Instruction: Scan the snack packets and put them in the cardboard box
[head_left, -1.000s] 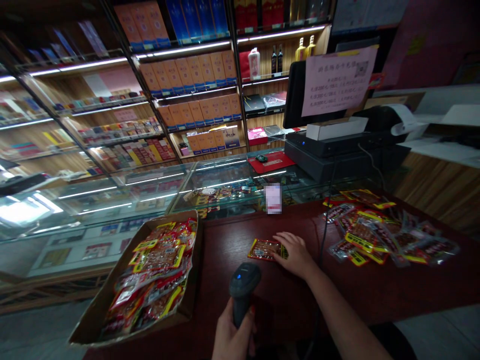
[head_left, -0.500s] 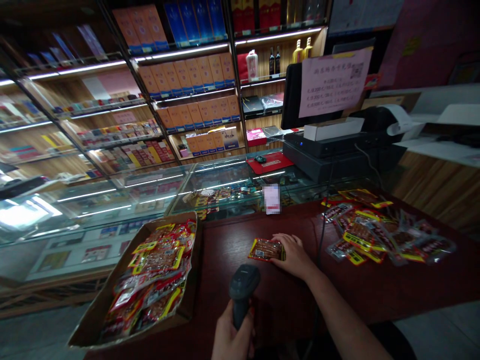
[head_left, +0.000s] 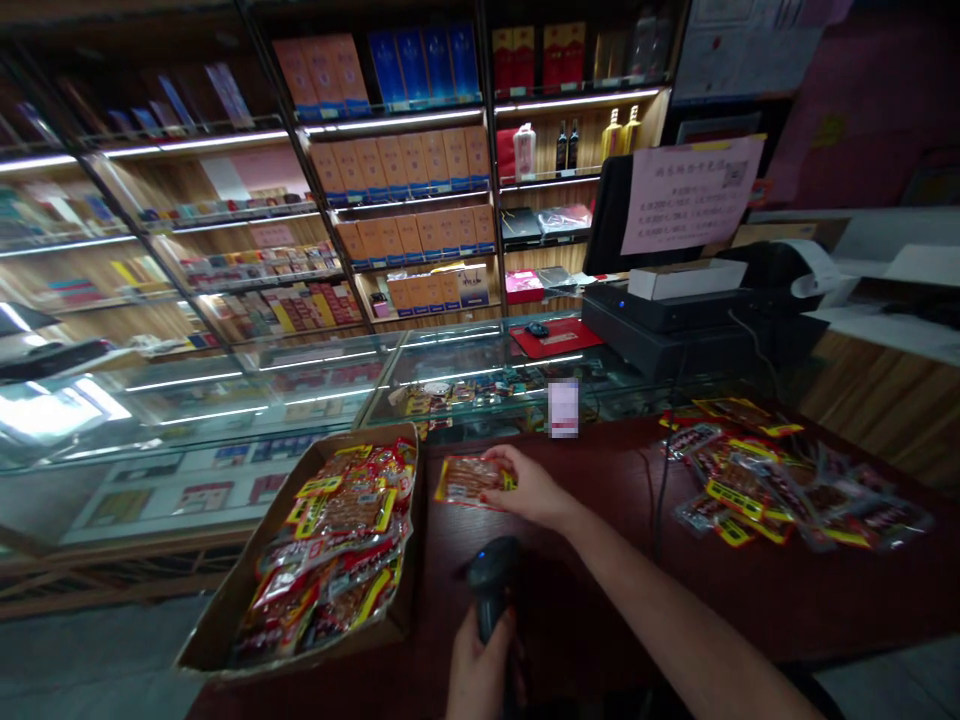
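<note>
My left hand is wrapped round the handle of a dark barcode scanner, whose head points forward. A blue light shows on the scanner's top. My right hand grips the right end of a snack packet, clear and red-yellow with brown strips inside. That packet is just above the dark red tabletop, a little right of the box. The open cardboard box at the left holds many similar packets. A loose pile of packets lies on the table at the right.
A glass display counter runs behind the table. The black monitor bears a pink paper sign, near a red mouse pad. A cable hangs down across the table. Shelves with orange boxes line the back wall.
My right hand has carried the snack packet left, toward the cardboard box. A blue light now shows on the scanner. The view has shifted slightly, moving the scene rightward.
</note>
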